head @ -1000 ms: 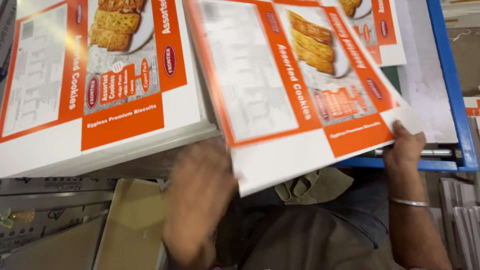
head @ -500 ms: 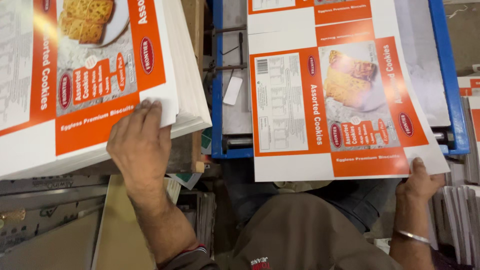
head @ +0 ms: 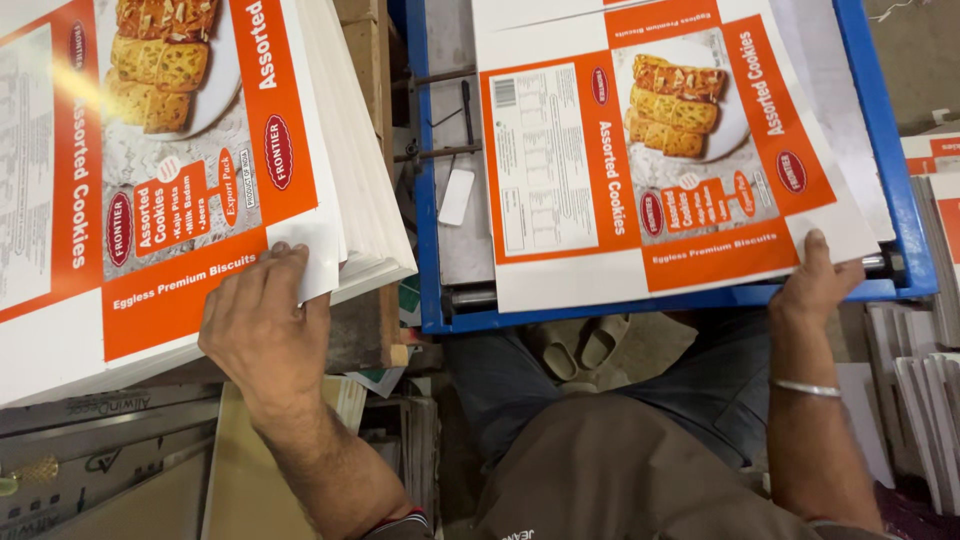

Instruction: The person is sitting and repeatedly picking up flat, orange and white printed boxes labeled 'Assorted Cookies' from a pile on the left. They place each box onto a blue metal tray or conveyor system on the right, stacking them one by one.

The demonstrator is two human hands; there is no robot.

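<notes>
Down at the left, the left hand [head: 262, 335] lies flat with fingers spread on the corner of the top sheet of a thick stack of printed cardboard sheets [head: 170, 190], gripping nothing. Meanwhile the right hand [head: 815, 285] pinches the near corner of a single printed sheet [head: 650, 150] lying on the blue-framed table [head: 905, 180].
</notes>
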